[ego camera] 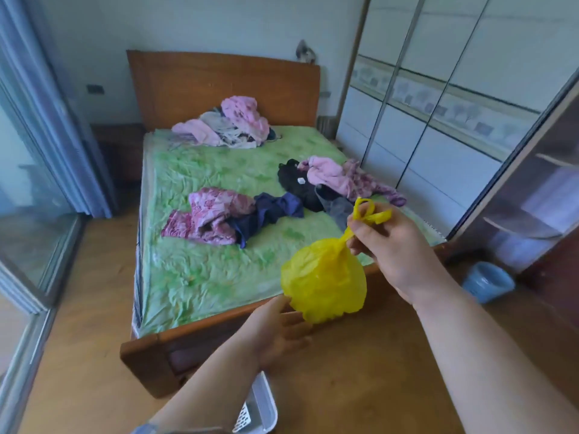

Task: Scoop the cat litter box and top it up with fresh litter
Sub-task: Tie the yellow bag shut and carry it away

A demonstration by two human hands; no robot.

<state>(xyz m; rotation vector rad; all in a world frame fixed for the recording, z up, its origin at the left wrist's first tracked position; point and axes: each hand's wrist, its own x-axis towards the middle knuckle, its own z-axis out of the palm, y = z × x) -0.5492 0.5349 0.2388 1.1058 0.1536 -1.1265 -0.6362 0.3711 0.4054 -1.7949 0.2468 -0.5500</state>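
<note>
A white slotted scoop (250, 411) lies at the lower edge, beneath the left forearm. The left hand (282, 327) is unclenched, palm up, under the yellow bag (324, 280); the right hand (398, 245) pinches the bag's twisted neck. Risk: if the knot is loose, the bag could slip or spill. Contents are not visible. A blue bin (488, 281) stands beyond, interior unclear. No litter box is in view.

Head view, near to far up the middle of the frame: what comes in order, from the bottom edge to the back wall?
White scoop → left hand → yellow bag → maroon and navy clothes → pink clothes pile → wooden headboard.
</note>
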